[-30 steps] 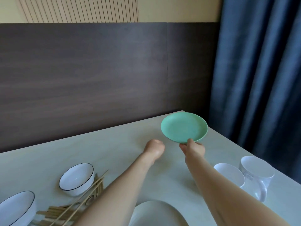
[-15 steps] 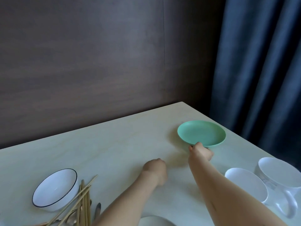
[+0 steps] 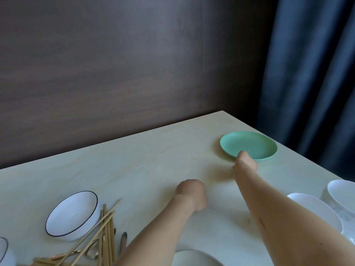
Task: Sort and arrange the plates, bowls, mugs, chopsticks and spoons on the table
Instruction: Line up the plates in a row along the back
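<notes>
A green plate [image 3: 251, 144] lies flat on the pale table [image 3: 134, 160] near its far right corner. My right hand [image 3: 245, 163] is at the plate's near rim, with the thumb on top of the rim, pinching it. My left hand [image 3: 191, 192] is curled into a fist in the middle of the table and holds nothing. At the left stands a white bowl with a dark rim [image 3: 72, 215], and beside it lies a loose pile of wooden chopsticks [image 3: 104, 233] over some spoons [image 3: 92, 253].
Two white mugs [image 3: 315, 212] [image 3: 343, 192] stand at the right edge. A pale plate [image 3: 194, 259] shows at the bottom under my arms. Another dark-rimmed bowl [image 3: 3, 250] is cut off at the left. A dark wall panel and a blue curtain [image 3: 317, 73] lie behind the table.
The green plate has come down from the air onto the table near the far right corner, my right hand still on its rim. My left hand has drawn back toward me.
</notes>
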The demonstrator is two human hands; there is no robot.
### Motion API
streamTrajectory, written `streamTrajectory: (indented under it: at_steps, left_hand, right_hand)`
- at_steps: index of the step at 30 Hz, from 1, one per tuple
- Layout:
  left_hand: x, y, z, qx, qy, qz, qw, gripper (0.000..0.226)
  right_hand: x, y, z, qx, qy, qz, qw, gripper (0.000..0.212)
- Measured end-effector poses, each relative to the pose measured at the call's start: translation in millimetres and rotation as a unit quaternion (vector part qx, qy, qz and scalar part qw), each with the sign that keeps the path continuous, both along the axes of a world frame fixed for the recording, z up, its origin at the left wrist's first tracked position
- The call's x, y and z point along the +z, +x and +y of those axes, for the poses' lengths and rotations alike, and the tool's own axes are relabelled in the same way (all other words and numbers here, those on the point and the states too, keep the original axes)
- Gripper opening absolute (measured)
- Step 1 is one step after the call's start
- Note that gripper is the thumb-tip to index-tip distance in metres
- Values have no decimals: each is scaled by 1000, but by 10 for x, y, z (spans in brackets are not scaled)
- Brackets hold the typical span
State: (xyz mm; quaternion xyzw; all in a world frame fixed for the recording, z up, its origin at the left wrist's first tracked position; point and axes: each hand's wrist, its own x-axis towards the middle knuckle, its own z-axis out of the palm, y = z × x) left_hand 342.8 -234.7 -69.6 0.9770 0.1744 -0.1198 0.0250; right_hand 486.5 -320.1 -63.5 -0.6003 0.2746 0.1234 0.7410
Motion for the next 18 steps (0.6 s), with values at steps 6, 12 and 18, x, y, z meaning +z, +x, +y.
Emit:
streamTrajectory:
  at_steps: [6, 12, 18]
  left_hand:
    - [61, -76, 31, 23, -61, 18, 998, 42]
    - [328, -532, 102, 111, -177, -47, 977, 31]
    - [685, -1308, 199, 179, -231, -74, 954, 19]
  right_hand:
    - [143, -195, -103, 66, -51, 12, 996, 40]
    - [301, -660, -210, 215, -46, -6, 975, 13]
    - [571, -1279, -399, 390, -143, -30, 909, 19]
